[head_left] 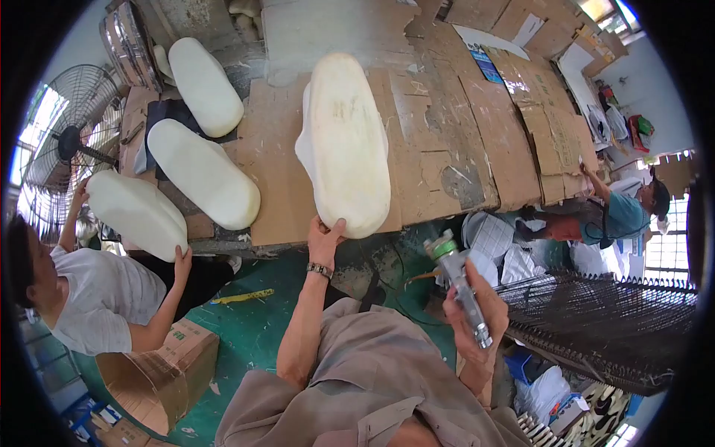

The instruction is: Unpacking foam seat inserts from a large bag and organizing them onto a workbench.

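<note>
A long, cream-coloured foam pad lies in front of me on the cardboard-covered table, its top rounded and faintly stained. Its near end is gripped by my left hand, thumb on top and fingers at the side and below. My right hand is wrapped around a metal spray gun with a green cap, held off to the right of the pad and apart from it. Part of that hand's grip is hidden behind the gun.
Two similar foam pads lie to the left. A co-worker there holds another pad. A fan stands far left, a cardboard box below. Another person and a dark wire rack are right.
</note>
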`<state>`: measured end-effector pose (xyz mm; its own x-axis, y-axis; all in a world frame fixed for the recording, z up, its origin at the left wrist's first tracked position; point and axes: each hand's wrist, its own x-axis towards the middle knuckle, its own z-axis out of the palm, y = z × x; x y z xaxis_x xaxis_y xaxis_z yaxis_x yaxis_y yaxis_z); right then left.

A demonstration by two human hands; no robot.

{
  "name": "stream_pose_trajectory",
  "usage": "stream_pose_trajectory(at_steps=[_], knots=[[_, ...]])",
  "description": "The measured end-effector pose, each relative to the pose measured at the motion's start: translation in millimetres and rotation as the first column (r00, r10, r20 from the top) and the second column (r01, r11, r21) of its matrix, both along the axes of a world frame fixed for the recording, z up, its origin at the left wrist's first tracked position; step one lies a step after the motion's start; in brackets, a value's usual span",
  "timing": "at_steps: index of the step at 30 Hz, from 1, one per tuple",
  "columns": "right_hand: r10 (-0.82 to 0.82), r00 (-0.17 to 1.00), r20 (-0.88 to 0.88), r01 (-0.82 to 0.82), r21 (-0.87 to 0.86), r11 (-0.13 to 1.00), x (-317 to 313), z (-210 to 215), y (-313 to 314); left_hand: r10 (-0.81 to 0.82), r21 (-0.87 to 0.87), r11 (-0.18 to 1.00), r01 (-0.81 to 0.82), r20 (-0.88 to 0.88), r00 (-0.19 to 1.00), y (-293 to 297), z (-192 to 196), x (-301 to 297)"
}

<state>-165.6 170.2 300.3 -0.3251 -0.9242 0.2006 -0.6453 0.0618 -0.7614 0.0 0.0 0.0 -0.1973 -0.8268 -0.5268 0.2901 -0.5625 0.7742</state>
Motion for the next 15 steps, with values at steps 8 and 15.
stream_pose_trajectory(at_steps=[8, 15], knots=[[-0.007, 0.998, -0.066, 0.006, -0.017, 1.0, -8.1, 15.3, 13.9, 0.039, -0.013, 0.999, -0.041, -0.178, 0.983, 3.8, 2.6, -2.0], [-0.116, 0.988, -0.099, 0.112, -0.042, 0.993, -13.4, 3.8, 40.5, 0.057, -0.027, 0.997, -0.069, -0.308, 0.95, 9.8, -10.5, 3.3]])
